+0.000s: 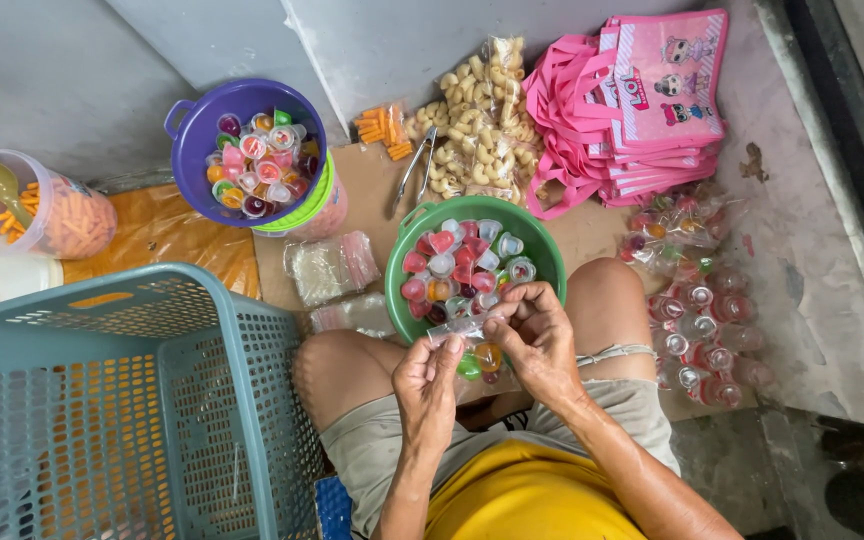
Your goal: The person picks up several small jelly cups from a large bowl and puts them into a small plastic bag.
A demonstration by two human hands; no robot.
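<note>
Seen from above, I look down on a person seated on the floor, knees apart, with snack supplies spread around.

At the near left stands a blue-grey slotted plastic basket (122, 400). Beyond it, at the far left, a clear tub (47, 215) holds orange stick snacks and a spoon. Next along, a purple bucket (245, 150) is filled with small jelly cups in mixed colours. Flat clear bags (332, 265) lie on cardboard beside it.

In the middle, between the knees, a green bowl (472, 262) holds more jelly cups, red, white and blue. Just near of its rim, the left hand (429, 385) and the right hand (537, 335) hold a small clear plastic bag (467, 345) between them. Both pinch the bag's top edge with narrow, fingertip grips; a few jelly cups, orange and green among them, hang inside.

I judge the bag thin, soft and slippery, light but pulled down by the cups, so the mouth is the place to hold it. The cups look stiff-walled with thin film lids, best held by the sides.

Farther back lie metal tongs (414, 170) and bags of pale curled snacks (477, 125). To the right are pink printed tote bags (642, 100) and already filled packets of jelly cups (702, 310).
</note>
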